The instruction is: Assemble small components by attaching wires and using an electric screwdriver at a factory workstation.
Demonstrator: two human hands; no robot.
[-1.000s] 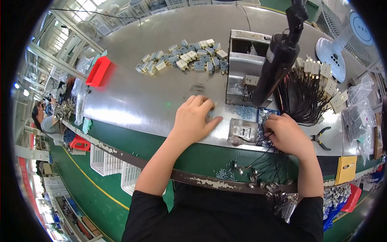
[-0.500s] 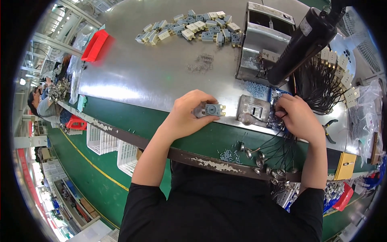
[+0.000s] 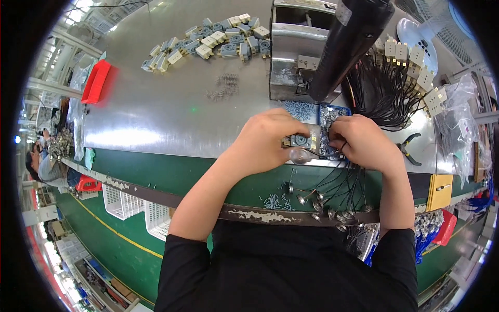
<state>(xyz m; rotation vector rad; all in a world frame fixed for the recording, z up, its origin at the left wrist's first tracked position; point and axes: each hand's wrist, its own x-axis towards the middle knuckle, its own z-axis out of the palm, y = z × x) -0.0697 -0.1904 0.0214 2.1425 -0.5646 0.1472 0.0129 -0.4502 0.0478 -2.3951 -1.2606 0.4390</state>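
Observation:
My left hand [image 3: 267,140] grips a small grey block [image 3: 301,140] with a round centre and brass tabs, between thumb and fingers. It is held over a metal fixture, which my hand and the block mostly hide. Just below the block lies a shiny round metal piece [image 3: 298,155]; a black wire [image 3: 326,154] runs from beside it to my right hand [image 3: 364,141]. The right fingers are pinched round that wire, at the edge of a blue tray [image 3: 325,117] of small metal parts. Their tips are partly hidden.
Blue screws [image 3: 300,109] lie left of the tray, under a black cylindrical tool [image 3: 348,47]. Grey and cream blocks [image 3: 218,39] and springs [image 3: 223,87] spread farther back. Wired metal discs [image 3: 318,205] and loose screws [image 3: 278,202] lie near the front edge; pliers [image 3: 410,150] sit right.
My left hand has carried the grey block right, over the fixture and close to my right hand. The right hand stays by the tray with the wire. The whole view has shifted.

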